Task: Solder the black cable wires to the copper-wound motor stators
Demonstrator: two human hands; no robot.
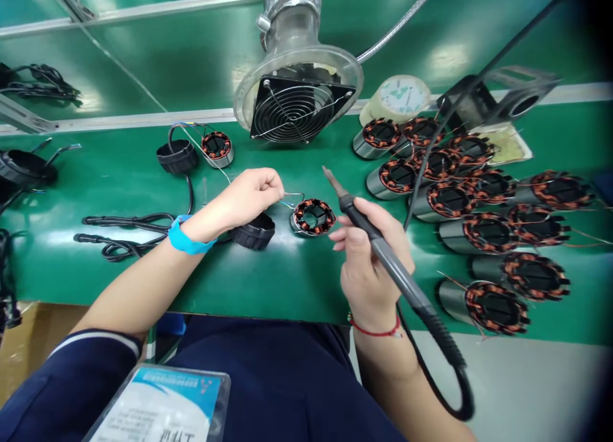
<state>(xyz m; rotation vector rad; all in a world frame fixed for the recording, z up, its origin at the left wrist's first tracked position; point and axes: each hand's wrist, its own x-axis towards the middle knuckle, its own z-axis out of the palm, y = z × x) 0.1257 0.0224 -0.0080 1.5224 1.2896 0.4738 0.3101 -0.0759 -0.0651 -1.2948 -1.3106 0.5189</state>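
Note:
My right hand (373,257) grips a soldering iron (383,250), its tip pointing up and left above the bench. Below and left of that tip, a motor stator (313,217) with copper windings stands on the green surface. My left hand (253,196) is closed in a pinch at the thin wires (293,196) beside this stator. Whether it also holds a strand of solder, I cannot make out. Under the left hand sits a black ring-shaped cap (253,231), partly covered by the hand. The iron's tip touches nothing.
Several wound stators (488,231) stand in rows at the right. A fume extractor (297,103) hangs over the back. At the left are another stator (217,149), a black cap (177,156) and black cables (129,237). A tape roll (397,97) stands behind the rows.

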